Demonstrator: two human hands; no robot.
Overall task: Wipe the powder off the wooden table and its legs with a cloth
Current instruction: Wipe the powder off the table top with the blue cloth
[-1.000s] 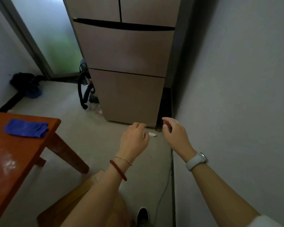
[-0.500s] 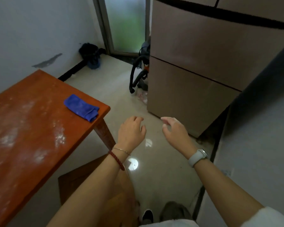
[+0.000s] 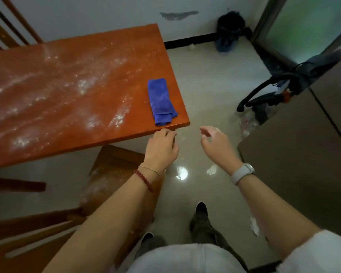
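The reddish wooden table (image 3: 47,107) fills the left of the view, its top streaked with white powder (image 3: 83,85). A folded blue cloth (image 3: 160,101) lies near the table's right corner, close to the edge. My left hand (image 3: 161,148) hovers just below and in front of that corner, fingers loosely curled, holding nothing. My right hand (image 3: 217,146) is to the right of it over the floor, fingers apart and empty. The table's legs are hidden under the top.
A wooden chair (image 3: 114,174) dusted with powder stands under the table's near edge. A brown fridge (image 3: 303,158) is at the right, a vacuum cleaner (image 3: 274,95) beside it. A dark bag (image 3: 229,30) sits by the far wall. Glossy tiled floor lies between.
The view has swung left from the fridge towards the table, which now fills the left side. Both hands have come closer to the table's corner and the cloth, still empty.
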